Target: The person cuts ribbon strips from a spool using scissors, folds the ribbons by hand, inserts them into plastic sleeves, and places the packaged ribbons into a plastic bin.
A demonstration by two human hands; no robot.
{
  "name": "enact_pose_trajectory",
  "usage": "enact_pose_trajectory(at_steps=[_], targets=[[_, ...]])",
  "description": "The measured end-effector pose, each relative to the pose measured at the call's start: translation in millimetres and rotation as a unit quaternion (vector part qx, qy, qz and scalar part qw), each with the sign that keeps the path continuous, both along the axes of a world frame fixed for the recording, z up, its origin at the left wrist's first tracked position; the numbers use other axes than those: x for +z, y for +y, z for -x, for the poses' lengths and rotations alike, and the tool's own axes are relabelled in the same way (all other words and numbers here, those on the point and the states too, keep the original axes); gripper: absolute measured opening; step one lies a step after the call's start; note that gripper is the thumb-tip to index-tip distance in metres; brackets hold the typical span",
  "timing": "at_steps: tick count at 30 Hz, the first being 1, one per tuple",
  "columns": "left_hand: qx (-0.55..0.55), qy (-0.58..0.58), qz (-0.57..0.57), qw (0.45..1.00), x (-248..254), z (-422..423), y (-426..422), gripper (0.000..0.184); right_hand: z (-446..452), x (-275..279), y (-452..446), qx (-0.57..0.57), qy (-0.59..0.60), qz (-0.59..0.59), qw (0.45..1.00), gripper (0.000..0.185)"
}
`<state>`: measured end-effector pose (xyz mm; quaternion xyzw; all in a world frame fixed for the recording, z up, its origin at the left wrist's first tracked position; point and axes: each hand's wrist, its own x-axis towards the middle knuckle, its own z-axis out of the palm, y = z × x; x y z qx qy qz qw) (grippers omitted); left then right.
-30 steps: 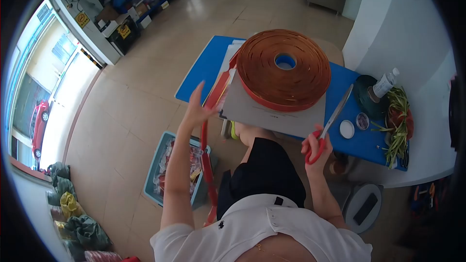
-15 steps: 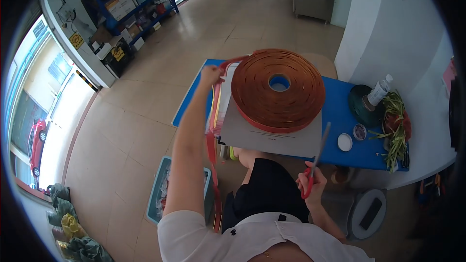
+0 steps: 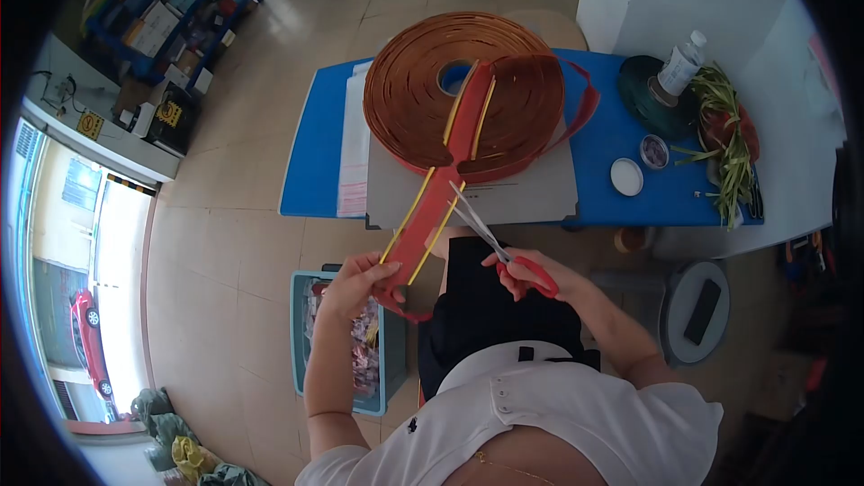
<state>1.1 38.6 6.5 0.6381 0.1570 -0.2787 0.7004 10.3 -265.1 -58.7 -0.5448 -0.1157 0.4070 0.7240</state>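
Observation:
A red ribbon with yellow edges [image 3: 421, 225] stretches from above the large roll down to my left hand [image 3: 360, 283], whose fingers pinch it near its lower end. My right hand [image 3: 531, 275] is closed on red-handled scissors [image 3: 487, 232]. Their blades are spread, with the tips at the ribbon's right edge. The large brown and red roll [image 3: 405, 90] lies on a grey board [image 3: 531, 198] on the blue table [image 3: 310, 162]. From the roll's right side a loop of ribbon [image 3: 587, 99] curves out.
A teal bin [image 3: 300, 342] of wrapped items stands below my left hand. On the table's right are a bottle [image 3: 681, 63], a round lid [image 3: 626, 177], a small jar [image 3: 653, 152] and green stems [image 3: 736, 148]. A grey bin [image 3: 695, 315] stands at lower right.
My left hand has drawn the ribbon down from the table's left side toward me. The scissors have moved left and their blades have opened at the ribbon. The view has shifted.

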Motion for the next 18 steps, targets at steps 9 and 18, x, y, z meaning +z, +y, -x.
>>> enact_pose_trajectory(at_steps=[9, 18], targets=[[0.017, -0.056, -0.017, 0.998, -8.8, 23.4, -5.7, 0.021, -31.9, 14.5, 2.0, 0.036, -0.010, 0.054, 0.998, 0.049], [0.015, -0.050, -0.020, 0.998, -10.0, 24.4, -5.8, 0.020, -33.9, 25.1, 1.9, 0.001, 0.007, 0.082, 0.997, 0.033]])
